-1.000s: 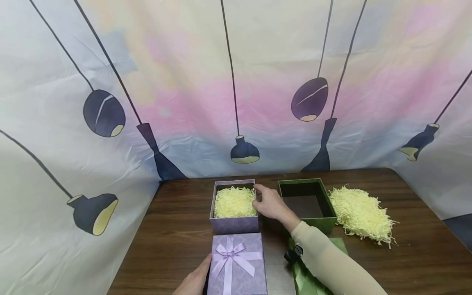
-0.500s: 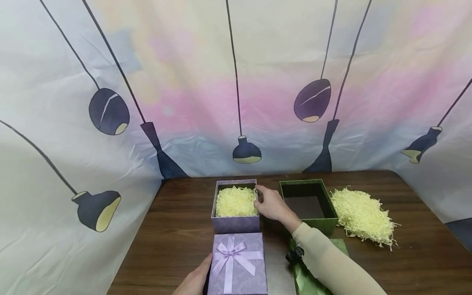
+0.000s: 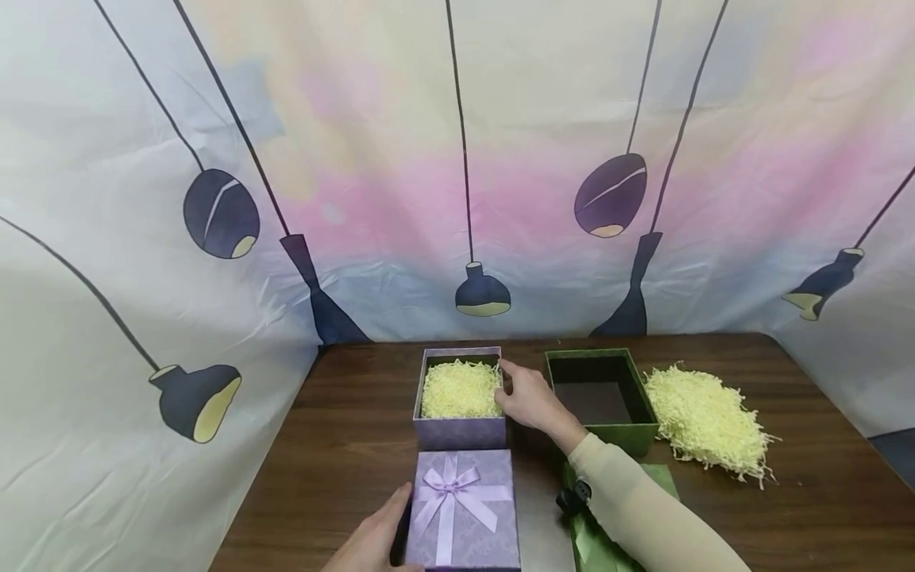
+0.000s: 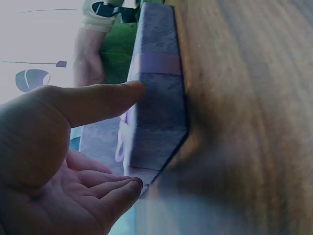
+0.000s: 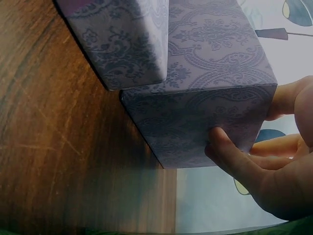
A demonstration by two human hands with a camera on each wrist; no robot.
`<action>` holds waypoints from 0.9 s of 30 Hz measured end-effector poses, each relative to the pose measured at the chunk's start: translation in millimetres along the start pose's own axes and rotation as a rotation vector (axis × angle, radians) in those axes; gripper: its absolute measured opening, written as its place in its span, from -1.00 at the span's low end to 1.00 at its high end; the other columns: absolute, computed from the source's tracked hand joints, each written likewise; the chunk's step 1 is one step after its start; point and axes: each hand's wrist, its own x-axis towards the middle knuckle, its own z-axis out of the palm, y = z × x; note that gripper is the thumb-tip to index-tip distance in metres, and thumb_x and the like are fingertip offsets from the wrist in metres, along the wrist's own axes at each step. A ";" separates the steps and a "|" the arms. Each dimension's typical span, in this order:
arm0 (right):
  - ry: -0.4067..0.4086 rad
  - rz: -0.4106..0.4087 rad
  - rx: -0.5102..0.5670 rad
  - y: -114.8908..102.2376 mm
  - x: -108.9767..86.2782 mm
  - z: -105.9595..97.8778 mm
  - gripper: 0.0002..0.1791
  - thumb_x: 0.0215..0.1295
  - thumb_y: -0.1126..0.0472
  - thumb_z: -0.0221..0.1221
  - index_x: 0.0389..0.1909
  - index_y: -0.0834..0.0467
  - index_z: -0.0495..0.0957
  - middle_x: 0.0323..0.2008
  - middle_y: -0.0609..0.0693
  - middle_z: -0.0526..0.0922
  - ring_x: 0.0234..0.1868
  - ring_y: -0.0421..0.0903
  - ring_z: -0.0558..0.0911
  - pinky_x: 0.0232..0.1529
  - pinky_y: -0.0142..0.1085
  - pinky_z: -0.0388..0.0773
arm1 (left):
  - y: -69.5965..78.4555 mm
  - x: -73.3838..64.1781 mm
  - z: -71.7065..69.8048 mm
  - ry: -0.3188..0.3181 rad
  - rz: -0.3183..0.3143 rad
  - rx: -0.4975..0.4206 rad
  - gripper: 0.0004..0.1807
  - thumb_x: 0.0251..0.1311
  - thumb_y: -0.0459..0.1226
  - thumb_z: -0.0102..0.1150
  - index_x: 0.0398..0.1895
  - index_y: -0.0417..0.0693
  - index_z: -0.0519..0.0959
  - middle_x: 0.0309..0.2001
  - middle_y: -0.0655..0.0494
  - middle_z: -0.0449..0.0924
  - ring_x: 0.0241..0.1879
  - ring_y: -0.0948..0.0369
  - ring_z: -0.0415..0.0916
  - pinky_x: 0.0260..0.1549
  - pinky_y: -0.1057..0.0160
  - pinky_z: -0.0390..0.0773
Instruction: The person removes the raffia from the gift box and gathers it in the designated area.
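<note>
On the table stands an open purple patterned box (image 3: 461,433) filled with pale yellow shredded paper (image 3: 463,391). My right hand (image 3: 534,401) grips its right wall near the rim. The right wrist view shows a fingertip pressed on the box's side wall (image 5: 186,117) and other fingers over the rim. In front of the box lies its purple lid (image 3: 493,469), tied with a lilac ribbon bow (image 3: 452,486). My left hand (image 3: 372,534) is at the lid's left side. In the left wrist view one straight digit reaches the lid's side (image 4: 159,107); the others are at its corner.
An open green box (image 3: 618,435), dark inside, stands to the right of the purple one. A heap of yellow shredded paper (image 3: 704,421) lies beside it. A green lid (image 3: 661,479) is partly hidden under my right sleeve (image 3: 636,496). A printed curtain (image 3: 400,199) hangs behind the table.
My left hand has opened out a little at the lid's left side, with a digit now showing at its near edge. My right hand keeps its place on the box; the view shifts slightly.
</note>
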 end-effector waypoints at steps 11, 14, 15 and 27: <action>0.002 0.005 -0.013 1.0 -0.6 -0.4 -0.32 0.25 0.23 0.07 0.43 0.24 0.24 -0.80 -0.13 0.30 -0.81 -0.23 0.22 -0.67 -0.34 0.29 | 13.0 18.6 -24.4 0.187 0.094 0.091 -0.04 -0.13 -0.21 0.53 0.37 -0.35 0.28 0.32 -0.27 0.37 0.25 -0.08 0.41 0.16 -0.09 0.45; 0.009 0.008 -0.013 2.2 -2.7 0.3 -0.32 0.25 0.23 0.08 0.42 0.24 0.25 -0.81 -0.13 0.28 -0.80 -0.22 0.22 -0.67 -0.34 0.28 | 13.8 26.9 -30.4 0.264 0.153 0.129 -0.10 -0.14 -0.21 0.53 0.32 -0.32 0.36 0.28 -0.21 0.44 0.23 -0.04 0.45 0.15 -0.04 0.48; 0.004 0.011 -0.014 2.7 -3.4 0.6 -0.32 0.25 0.23 0.09 0.42 0.24 0.24 -0.82 -0.13 0.28 -0.81 -0.22 0.23 -0.68 -0.33 0.28 | 14.2 29.8 -32.3 0.282 0.175 0.139 -0.12 -0.14 -0.21 0.53 0.31 -0.31 0.38 0.26 -0.20 0.46 0.22 -0.03 0.47 0.14 -0.03 0.50; -0.001 0.014 -0.003 2.9 -1.8 1.2 -0.32 0.27 0.21 0.07 0.44 0.21 0.23 -0.83 -0.13 0.29 -0.81 -0.22 0.23 -0.70 -0.35 0.26 | 26.7 81.1 -59.1 0.306 0.204 0.143 -0.35 0.09 -0.15 0.38 0.23 -0.27 0.47 0.26 -0.21 0.46 0.27 -0.06 0.42 0.22 -0.04 0.43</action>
